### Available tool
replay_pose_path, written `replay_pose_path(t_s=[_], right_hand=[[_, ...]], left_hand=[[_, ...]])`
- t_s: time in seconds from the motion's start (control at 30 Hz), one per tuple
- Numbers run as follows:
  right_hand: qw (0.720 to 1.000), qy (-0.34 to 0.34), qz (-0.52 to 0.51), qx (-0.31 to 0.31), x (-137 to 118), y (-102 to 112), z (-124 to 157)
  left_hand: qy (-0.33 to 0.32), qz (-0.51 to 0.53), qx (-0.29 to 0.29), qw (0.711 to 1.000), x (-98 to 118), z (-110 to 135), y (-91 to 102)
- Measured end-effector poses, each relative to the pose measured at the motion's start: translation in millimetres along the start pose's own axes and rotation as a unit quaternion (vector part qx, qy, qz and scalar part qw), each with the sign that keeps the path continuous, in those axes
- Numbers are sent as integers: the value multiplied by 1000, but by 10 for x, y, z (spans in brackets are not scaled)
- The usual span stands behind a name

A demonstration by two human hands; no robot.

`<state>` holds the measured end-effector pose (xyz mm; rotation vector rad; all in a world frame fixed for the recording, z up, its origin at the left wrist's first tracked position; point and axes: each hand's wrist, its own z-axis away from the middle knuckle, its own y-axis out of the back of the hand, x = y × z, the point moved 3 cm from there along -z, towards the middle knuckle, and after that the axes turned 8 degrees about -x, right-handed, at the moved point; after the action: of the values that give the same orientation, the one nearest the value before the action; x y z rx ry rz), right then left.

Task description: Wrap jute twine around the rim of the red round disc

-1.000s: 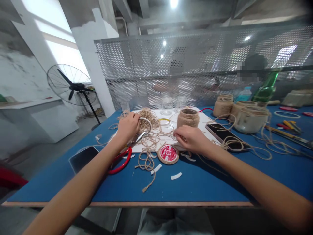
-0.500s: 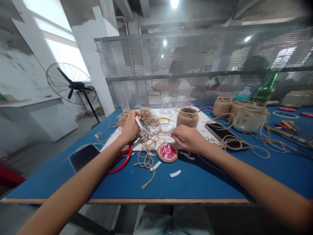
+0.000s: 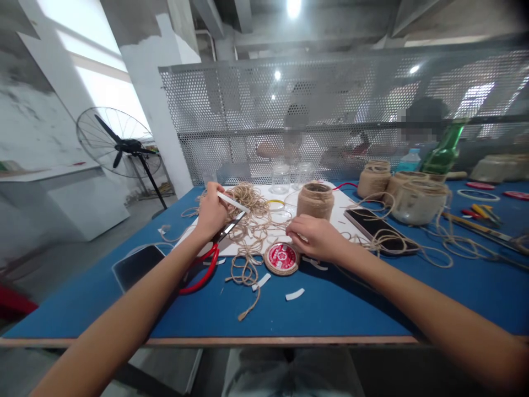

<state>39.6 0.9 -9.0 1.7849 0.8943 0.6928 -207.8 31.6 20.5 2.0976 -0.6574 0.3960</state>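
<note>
Blue desk (image 3: 339,309) with a pale wooden front edge, spread with a white sheet (image 3: 343,207) at its middle. Left hand (image 3: 211,212) raised over the sheet's left end, fingers closed on a white tape roll (image 3: 232,202), seen nearly edge-on as a thin white band just in front of a jute twine pile (image 3: 248,198). Red-handled scissors (image 3: 206,262) lying just under that hand, blades toward the pile, handles toward the near edge. Right hand (image 3: 316,237) resting low on the sheet, fingers curled together over twine strands; whether pinching one, cannot tell. Just in front of it, touching the desk, a round twine-rimmed lid (image 3: 281,258) with a red face. Behind it, upright, a twine-wrapped jar (image 3: 316,200). Loose twine (image 3: 247,273) trailing toward the near edge, white paper scraps (image 3: 295,294) scattered beside it. Dark phone (image 3: 133,266) flat on the left, a second phone (image 3: 374,223) right of the jar, partly under twine loops. Farther right, more wrapped jars (image 3: 407,196), a green glass bottle (image 3: 443,151), small hand tools (image 3: 481,212). At the far edge, clear glass jars (image 3: 289,175) before a perforated metal screen (image 3: 330,105), blurred people seated behind it. Standing fan (image 3: 118,146) on the left beside a white pillar (image 3: 159,94); bright windows, bare concrete ceiling with lamps.
</note>
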Motion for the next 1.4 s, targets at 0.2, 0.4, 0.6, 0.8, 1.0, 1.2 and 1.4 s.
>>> replay_pose_path(t_s=[0.2, 0.4, 0.6, 0.8, 1.0, 1.2, 1.4], right_hand=[[1000, 8, -8, -4, -19, 8, -1], [993, -27, -86, 77, -29, 96, 0], [980, 17, -158, 122, -120, 198, -3], [973, 69, -204, 78, -232, 225, 8], [979, 63, -179, 79, -209, 216, 17], [987, 47, -136, 72, -179, 180, 9], [988, 40, -134, 71, -134, 162, 17]], left_hand=[[45, 170, 7, 984, -116, -45, -111], [32, 348, -137, 927, 99, 16, -226], [-1, 360, -236, 903, 460, 313, -330], [48, 406, -275, 870, 552, 374, -377], [9, 260, -264, 929, 516, 376, -395], [-155, 83, -158, 972, 680, 427, -264], [-160, 134, -160, 965, 746, 485, -241]])
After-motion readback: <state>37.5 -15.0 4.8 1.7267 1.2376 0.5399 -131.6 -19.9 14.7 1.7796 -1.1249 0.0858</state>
